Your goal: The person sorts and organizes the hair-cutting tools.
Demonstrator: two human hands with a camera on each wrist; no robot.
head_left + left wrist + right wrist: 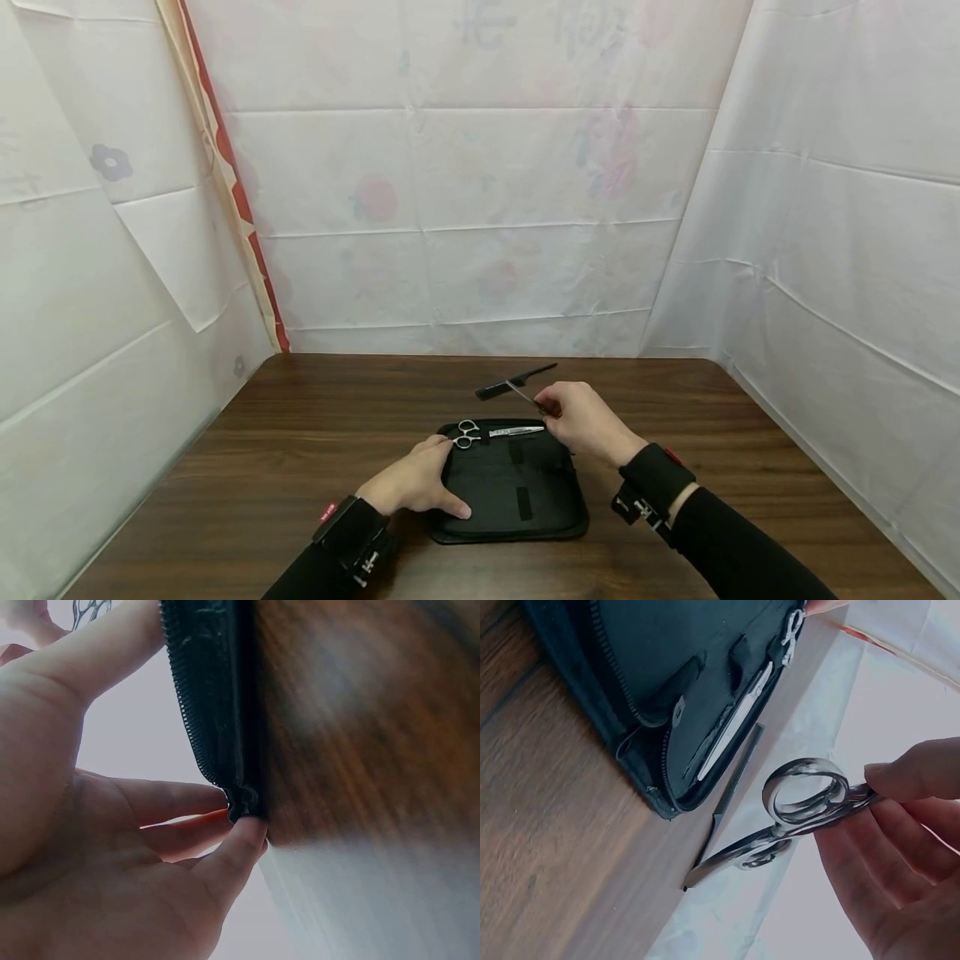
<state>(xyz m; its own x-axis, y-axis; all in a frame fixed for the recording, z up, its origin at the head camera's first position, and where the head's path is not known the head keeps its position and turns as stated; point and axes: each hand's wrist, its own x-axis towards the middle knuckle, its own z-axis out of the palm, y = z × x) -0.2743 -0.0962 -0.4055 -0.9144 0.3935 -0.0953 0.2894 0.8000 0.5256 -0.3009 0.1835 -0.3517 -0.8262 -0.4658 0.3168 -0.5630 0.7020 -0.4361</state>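
A black zippered case (495,500) lies spread open on the table. My left hand (420,479) grips its left edge, thumb over the inner face and fingers along the outer rim. In the left wrist view, fingertips meet the case's zipped edge (202,712) at a corner. Silver scissors (517,431) lie across the far part of the case, under a strap, finger rings to the left. Above the far right corner, my right hand (588,421) pinches a second pair of scissors (806,814) between thumb and fingers, its rings showing past the fingertips.
A black comb (517,383) with a thin handle lies on the wooden table (315,417) beyond the case. Flat black straps (523,502) cross the case's inside. White sheets (480,275) hang along the back and both sides of the table.
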